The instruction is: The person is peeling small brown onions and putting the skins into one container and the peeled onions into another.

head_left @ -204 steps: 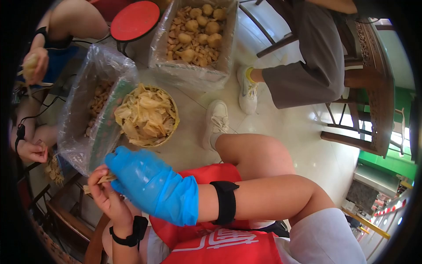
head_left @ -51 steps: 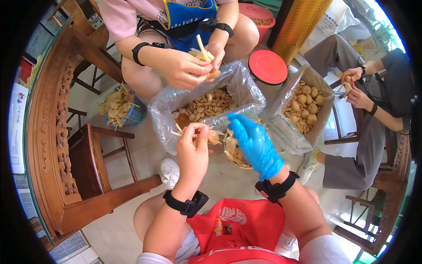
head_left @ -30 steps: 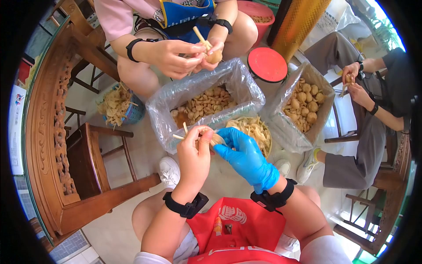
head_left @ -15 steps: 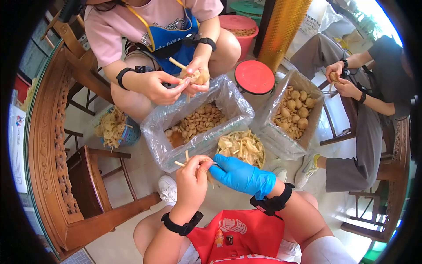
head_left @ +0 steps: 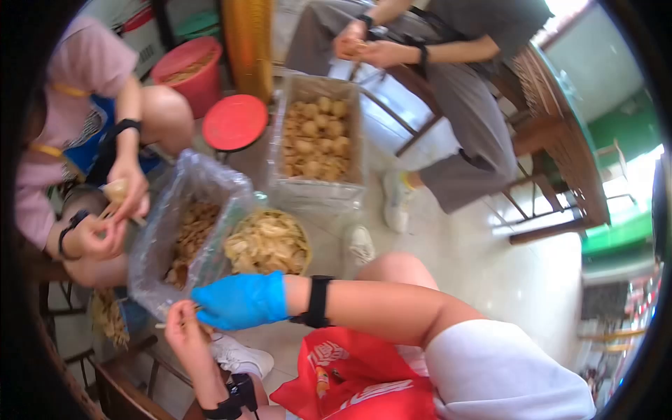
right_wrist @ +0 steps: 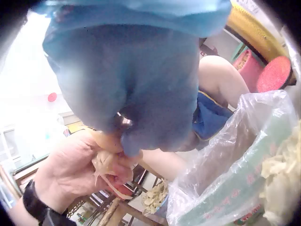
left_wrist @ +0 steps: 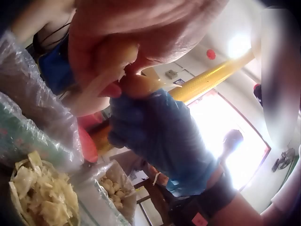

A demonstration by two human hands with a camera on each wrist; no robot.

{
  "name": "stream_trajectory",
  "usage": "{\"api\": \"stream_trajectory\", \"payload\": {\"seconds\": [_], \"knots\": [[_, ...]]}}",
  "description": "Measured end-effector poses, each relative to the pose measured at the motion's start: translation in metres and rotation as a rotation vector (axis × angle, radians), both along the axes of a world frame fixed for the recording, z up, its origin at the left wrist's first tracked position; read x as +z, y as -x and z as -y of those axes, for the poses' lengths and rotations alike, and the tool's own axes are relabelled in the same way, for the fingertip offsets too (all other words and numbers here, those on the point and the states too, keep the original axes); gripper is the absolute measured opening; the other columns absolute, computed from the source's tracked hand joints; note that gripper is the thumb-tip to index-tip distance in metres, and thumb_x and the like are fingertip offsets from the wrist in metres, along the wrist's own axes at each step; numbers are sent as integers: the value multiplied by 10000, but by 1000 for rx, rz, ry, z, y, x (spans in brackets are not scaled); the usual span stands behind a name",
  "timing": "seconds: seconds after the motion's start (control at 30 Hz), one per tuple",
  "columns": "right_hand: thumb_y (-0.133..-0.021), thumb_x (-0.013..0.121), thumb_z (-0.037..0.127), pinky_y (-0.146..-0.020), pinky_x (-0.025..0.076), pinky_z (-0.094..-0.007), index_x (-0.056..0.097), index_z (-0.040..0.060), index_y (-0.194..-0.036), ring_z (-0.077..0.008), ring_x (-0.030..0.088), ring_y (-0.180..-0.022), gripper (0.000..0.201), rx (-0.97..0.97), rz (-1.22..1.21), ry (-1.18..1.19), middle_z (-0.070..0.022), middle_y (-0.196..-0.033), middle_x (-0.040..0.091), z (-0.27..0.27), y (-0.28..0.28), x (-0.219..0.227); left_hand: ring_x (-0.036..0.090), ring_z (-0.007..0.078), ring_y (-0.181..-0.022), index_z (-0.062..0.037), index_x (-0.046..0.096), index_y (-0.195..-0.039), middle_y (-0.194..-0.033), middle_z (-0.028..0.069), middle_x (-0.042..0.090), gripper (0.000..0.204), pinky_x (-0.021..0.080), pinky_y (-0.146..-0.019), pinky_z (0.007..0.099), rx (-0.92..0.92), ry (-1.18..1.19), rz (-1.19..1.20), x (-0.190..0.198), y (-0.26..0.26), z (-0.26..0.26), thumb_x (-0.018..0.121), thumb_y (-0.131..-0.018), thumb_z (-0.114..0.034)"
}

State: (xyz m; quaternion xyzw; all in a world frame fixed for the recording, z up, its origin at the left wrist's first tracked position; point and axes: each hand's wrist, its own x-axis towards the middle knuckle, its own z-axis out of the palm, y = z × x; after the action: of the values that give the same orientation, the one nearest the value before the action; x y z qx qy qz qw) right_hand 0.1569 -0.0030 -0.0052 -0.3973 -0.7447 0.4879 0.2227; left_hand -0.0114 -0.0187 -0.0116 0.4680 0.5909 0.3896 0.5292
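Note:
My bare left hand (head_left: 185, 336) grips a garlic bulb (right_wrist: 108, 162) with its papery skin and a thin stem hanging from it. Against the bulb, my right hand (head_left: 241, 301) in a blue glove has its fingers curled, pinching at the garlic. From the left wrist, a pale, smooth garlic piece (left_wrist: 141, 86) shows between the bare palm and the gloved fingers. The glove hides part of the bulb in the right wrist view, where a small shiny spot shows between the gloved fingers. Both hands are by the near end of a plastic-lined box (head_left: 150, 259) of garlic cloves.
A round basket (head_left: 306, 241) heaped with garlic skins stands beyond my right hand. Behind it are a second lined box (head_left: 355, 143) of garlic bulbs and a red-topped stool (head_left: 234, 122). Two other people sit nearby, and a wooden chair (head_left: 119, 381) is at lower left.
My right hand was apart from the left, fingers spread, then came in to the garlic and stays there. The head view has swung right, so the boxes and hands now appear farther left.

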Motion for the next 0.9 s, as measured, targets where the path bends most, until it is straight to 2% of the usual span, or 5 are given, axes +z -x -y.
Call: {"api": "stream_trajectory", "payload": {"seconds": [0.23, 0.43, 0.6, 0.77, 0.9], "knots": [[-872, 482, 339, -698, 484, -431, 593, -1, -919, -386, 609, -816, 360, -72, -14, 34, -211, -902, 632, 1, -3, 8, 526, 62, -640, -85, 558, -960, -779, -10, 574, 216, 391, -509, 210, 74, 31, 14, 8, 0, 4, 515, -940, -295], [-770, 620, 299, -675, 497, -433, 642, 26, -768, -363, 624, -770, 274, -63, 52, -156, -180, -884, 640, 5, -8, 11, 578, 117, -845, -77, 528, -1154, -985, 30, 603, 357, 452, -616, 244, 194, 165, 87, 14, 8, 1, 533, -922, -347], [-699, 654, 232, -671, 507, -414, 664, 57, -792, -339, 629, -738, 199, -229, -54, -566, -137, -814, 627, 8, -8, 10, 568, 170, -946, -80, 479, -1251, -1129, 71, 567, 396, 465, -665, 282, 148, 192, 105, 7, 21, 8, 514, -881, -217], [-719, 638, 203, -651, 514, -403, 674, 56, -770, -334, 639, -759, 159, -191, -102, -486, -135, -812, 644, 11, -2, 1, 532, 142, -964, -152, 508, -1229, -1129, 14, 561, 370, 419, -775, 346, 110, 259, 194, 7, 19, 14, 503, -869, -238], [-729, 641, 175, -627, 515, -394, 682, 54, -778, -338, 644, -777, 137, -176, -187, -305, -158, -796, 647, 16, -13, 9, 541, 135, -929, -132, 513, -1221, -1089, 13, 573, 373, 431, -735, 317, 91, 292, 171, 7, 17, 13, 512, -859, -220]]}}
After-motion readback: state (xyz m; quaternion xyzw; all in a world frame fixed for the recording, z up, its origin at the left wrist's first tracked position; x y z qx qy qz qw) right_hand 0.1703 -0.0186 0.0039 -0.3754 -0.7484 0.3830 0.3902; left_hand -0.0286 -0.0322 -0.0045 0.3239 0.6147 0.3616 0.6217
